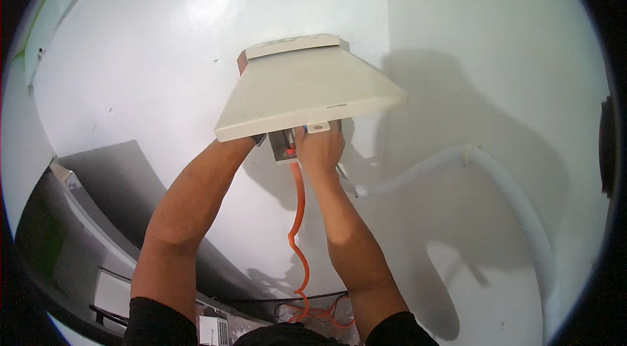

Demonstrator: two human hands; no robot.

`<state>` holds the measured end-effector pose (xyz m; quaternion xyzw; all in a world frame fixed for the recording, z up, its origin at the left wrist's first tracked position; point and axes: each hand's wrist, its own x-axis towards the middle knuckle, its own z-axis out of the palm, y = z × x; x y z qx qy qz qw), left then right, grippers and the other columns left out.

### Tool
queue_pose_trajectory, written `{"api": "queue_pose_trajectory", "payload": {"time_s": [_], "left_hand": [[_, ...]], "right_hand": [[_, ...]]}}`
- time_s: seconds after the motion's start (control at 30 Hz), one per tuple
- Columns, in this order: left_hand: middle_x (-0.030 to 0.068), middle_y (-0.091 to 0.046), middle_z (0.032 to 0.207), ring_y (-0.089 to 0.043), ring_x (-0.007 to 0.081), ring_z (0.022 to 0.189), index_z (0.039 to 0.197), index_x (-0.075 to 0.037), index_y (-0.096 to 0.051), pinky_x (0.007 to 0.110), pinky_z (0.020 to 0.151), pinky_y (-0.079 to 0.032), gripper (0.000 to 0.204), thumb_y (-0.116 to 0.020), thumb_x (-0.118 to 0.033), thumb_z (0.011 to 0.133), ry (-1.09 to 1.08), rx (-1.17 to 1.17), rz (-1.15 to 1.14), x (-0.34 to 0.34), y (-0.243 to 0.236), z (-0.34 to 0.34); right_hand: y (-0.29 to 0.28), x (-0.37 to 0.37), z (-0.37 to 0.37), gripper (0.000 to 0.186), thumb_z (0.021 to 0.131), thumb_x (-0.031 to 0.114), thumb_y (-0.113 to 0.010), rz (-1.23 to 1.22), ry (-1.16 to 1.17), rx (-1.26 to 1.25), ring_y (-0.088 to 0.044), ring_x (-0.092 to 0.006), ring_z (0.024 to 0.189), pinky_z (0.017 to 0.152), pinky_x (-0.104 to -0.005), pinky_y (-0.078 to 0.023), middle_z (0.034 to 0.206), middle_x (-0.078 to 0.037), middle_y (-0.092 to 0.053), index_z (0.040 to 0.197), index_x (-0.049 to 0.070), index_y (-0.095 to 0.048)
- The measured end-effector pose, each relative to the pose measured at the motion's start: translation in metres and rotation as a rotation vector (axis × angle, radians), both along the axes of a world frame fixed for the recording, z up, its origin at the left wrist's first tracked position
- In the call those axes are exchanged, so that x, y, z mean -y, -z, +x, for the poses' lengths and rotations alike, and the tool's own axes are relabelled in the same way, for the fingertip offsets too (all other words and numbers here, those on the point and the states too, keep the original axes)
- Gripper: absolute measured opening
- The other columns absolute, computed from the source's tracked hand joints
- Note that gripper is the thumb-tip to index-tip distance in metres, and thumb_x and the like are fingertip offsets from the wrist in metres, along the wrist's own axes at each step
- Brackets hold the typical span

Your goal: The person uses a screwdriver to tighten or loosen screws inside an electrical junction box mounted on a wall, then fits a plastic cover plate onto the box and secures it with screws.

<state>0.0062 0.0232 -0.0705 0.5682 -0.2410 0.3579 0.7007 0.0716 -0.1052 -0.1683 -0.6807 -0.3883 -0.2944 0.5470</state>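
A beige metal box is fixed to the white wall, its wide cover (307, 88) tilted out toward me over both hands. My left hand (239, 147) goes up under the cover's left side; its fingers are hidden. To the right, my right hand (323, 149) is curled at the box opening, with its fingertips out of sight. A thin pointed piece (341, 172) sticks out below that hand; I cannot make out what it is. Between the hands, the box's lower end (277, 149) shows dark wires and a red fitting (290, 150). An orange corrugated conduit (300, 205) hangs from it.
A white-wrapped pipe (424, 170) runs from near the box along the right wall and bends down. More orange conduit (326, 314) lies on the floor below. A grey panel-like structure (85, 228) stands at the left. A white slotted unit (213, 331) sits near the lower edge.
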Motion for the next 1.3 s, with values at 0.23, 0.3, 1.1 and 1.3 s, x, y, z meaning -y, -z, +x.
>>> {"api": "queue_pose_trajectory", "payload": {"time_s": [0.23, 0.3, 1.1, 1.3], "left_hand": [[0.0114, -0.055, 0.134, -0.056, 0.0229, 0.122, 0.138, -0.009, -0.037, 0.040, 0.104, -0.048, 0.054, -0.063, -0.036, 0.099, 0.052, -0.016, -0.050, 0.005, -0.001, 0.001], [0.0115, -0.056, 0.134, -0.056, 0.0230, 0.122, 0.138, -0.009, -0.038, 0.040, 0.104, -0.048, 0.055, -0.063, -0.037, 0.099, 0.060, -0.018, -0.061, 0.007, -0.002, 0.001], [0.0135, -0.062, 0.134, -0.057, 0.0251, 0.125, 0.140, -0.008, -0.051, 0.041, 0.109, -0.044, 0.061, -0.063, -0.049, 0.097, 0.192, -0.072, -0.194, 0.003, -0.005, -0.003], [0.0133, -0.063, 0.135, -0.058, 0.0253, 0.125, 0.140, -0.008, -0.054, 0.041, 0.108, -0.046, 0.060, -0.061, -0.050, 0.099, 0.205, -0.093, -0.191, 0.004, -0.006, -0.001]], "right_hand": [[0.002, -0.001, 0.003, 0.047, 0.089, 0.025, -0.075, -0.030, -0.001, -0.021, -0.070, -0.0422, 0.096, 0.079, -0.0502, -0.059, 0.135, -0.020, -0.055, 0.123, -0.002, -0.055], [0.001, -0.001, 0.004, 0.048, 0.089, 0.024, -0.075, -0.037, 0.001, -0.029, -0.070, -0.0424, 0.096, 0.079, -0.0501, -0.059, 0.135, -0.020, -0.055, 0.124, -0.001, -0.054], [0.001, 0.005, 0.001, 0.046, 0.088, 0.025, -0.076, -0.028, -0.051, -0.055, -0.070, -0.0421, 0.096, 0.079, -0.0511, -0.058, 0.119, -0.021, -0.063, 0.124, 0.002, -0.058], [-0.003, 0.011, 0.005, 0.047, 0.088, 0.027, -0.077, -0.046, -0.061, -0.048, -0.071, -0.0417, 0.092, 0.076, -0.0524, -0.058, 0.114, -0.019, -0.065, 0.124, 0.002, -0.059]]}}
